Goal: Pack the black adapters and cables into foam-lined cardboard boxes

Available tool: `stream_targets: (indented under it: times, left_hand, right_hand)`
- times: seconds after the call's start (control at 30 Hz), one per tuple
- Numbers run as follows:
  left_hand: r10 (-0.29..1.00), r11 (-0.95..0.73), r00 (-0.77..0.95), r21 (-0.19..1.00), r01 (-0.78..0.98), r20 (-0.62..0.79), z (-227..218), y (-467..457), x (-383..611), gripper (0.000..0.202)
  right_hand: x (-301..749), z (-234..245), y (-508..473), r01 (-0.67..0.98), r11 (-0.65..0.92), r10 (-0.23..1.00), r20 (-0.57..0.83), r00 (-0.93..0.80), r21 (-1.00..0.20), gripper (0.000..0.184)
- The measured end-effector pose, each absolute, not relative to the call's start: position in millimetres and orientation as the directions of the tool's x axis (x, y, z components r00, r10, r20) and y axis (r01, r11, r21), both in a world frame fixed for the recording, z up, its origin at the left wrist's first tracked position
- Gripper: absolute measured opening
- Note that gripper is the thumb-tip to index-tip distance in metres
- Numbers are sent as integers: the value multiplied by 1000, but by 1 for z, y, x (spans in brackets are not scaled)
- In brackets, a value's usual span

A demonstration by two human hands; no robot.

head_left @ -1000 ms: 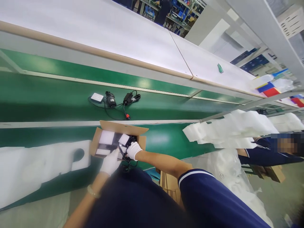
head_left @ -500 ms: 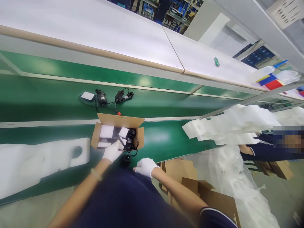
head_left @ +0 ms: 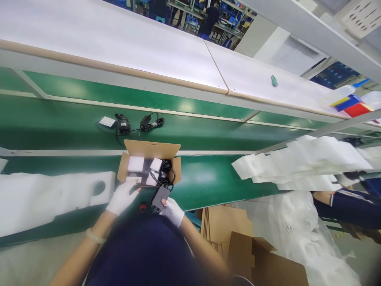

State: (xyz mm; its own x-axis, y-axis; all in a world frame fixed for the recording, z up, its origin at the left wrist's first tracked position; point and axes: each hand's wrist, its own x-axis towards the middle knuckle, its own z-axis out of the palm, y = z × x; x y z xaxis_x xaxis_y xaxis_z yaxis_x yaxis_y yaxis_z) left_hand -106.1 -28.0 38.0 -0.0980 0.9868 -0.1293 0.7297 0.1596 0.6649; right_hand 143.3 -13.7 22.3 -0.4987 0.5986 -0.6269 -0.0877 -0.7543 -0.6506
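An open cardboard box (head_left: 152,149) stands on the green bench with its flaps up. Inside it are white foam blocks (head_left: 136,163) and coiled black cable (head_left: 165,171). My right hand (head_left: 174,212), in a white glove, grips a flat dark grey rectangular device (head_left: 161,196) just in front of the box. Black cable runs between that device and the box. My left hand (head_left: 122,197), also gloved, is at the box's near left corner, thumb and fingers apart; whether it touches the box I cannot tell. A small red and black part (head_left: 143,207) lies between my hands, partly in shadow.
Behind the box lie a black pump-like unit (head_left: 123,124), a white-labelled piece (head_left: 107,121) and a bundled black cord (head_left: 153,122). White foam sheets lie left (head_left: 56,198) and right (head_left: 300,161). Flattened cartons (head_left: 228,222) stand below the bench. A co-worker's sleeve (head_left: 351,206) shows right.
My left hand has withdrawn from inside the box toward its near left corner, fingers spreading. My right hand has moved slightly left and now holds the grey device up in view.
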Motion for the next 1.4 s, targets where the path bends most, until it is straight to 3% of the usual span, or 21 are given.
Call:
stream_targets:
  times: [0.1, 0.2, 0.27, 0.33, 0.4, 0.47, 0.5, 0.57, 0.63, 0.73, 0.83, 0.9, 1.0, 1.1, 1.23, 1.33, 1.4]
  left_hand:
    - [969, 247, -119, 794, 556, -218, 48, -36, -103, 50]
    - [953, 300, -26, 924, 235, -303, 62, -32, -89, 62]
    - [936, 344, 90, 939, -30, -340, 72, -27, -81, 67]
    - [911, 391, 209, 907, -159, -357, 82, -23, -79, 65]
    - [889, 413, 262, 904, -110, -375, 93, -18, -81, 57]
    - [873, 413, 269, 910, 40, -408, 107, -9, -88, 50]
    - [864, 408, 267, 905, 121, -426, 114, -2, -91, 48]
    - [865, 356, 261, 891, 283, -429, 129, 20, -97, 41]
    - [915, 208, 222, 866, 454, -336, 142, 47, -101, 34]
    - [994, -46, 98, 637, 770, -46, 155, 82, -104, 23]
    - [984, 7, -82, 428, 904, 156, 148, 89, -102, 24]
    - [978, 169, -205, 454, 875, 31, 130, 79, -94, 29]
    - [898, 361, -142, 510, 781, -418, 87, 55, -70, 43]
    - [878, 347, -39, 578, 739, -476, 49, 39, -41, 62]
    - [932, 215, 15, 585, 782, -362, 32, 33, -13, 77]
    - [939, 187, 16, 547, 816, -344, 31, 32, -3, 56]
    - [939, 188, 6, 527, 829, -345, 32, 30, -1, 46]
  right_hand:
    - [138, 47, 11, -158, -824, 537, -664, -520, -543, 53]
    - [127, 66, 35, -178, -880, 459, -690, -560, -440, 53]
    - [121, 76, 47, -32, -890, 380, -698, -607, -455, 50]
    - [119, 87, 57, 194, -801, 348, -704, -620, -567, 45]
    - [119, 100, 66, 423, -558, 445, -687, -574, -714, 40]
    - [117, 114, 76, 637, -171, 645, -574, -505, -752, 34]
    - [115, 121, 82, 718, 38, 730, -471, -496, -695, 35]
    - [110, 130, 93, 772, 356, 779, -288, -556, -527, 58]
    - [103, 132, 105, 763, 456, 753, -258, -605, -458, 75]
    - [97, 120, 123, 792, 302, 809, -298, -507, -530, 61]
    - [99, 98, 137, 682, 84, 889, -255, -380, -727, 49]
    - [102, 82, 142, 468, -57, 911, -238, -337, -882, 46]
    - [109, 65, 144, 126, -211, 929, -239, -282, -969, 52]
    - [113, 58, 143, -31, -267, 933, -250, -259, -963, 53]
    - [102, 53, 138, -32, -240, 933, -221, -282, -970, 51]
    - [80, 48, 134, 87, -145, 893, -168, -417, -986, 44]
    - [66, 46, 135, 280, 10, 823, -151, -547, -960, 38]
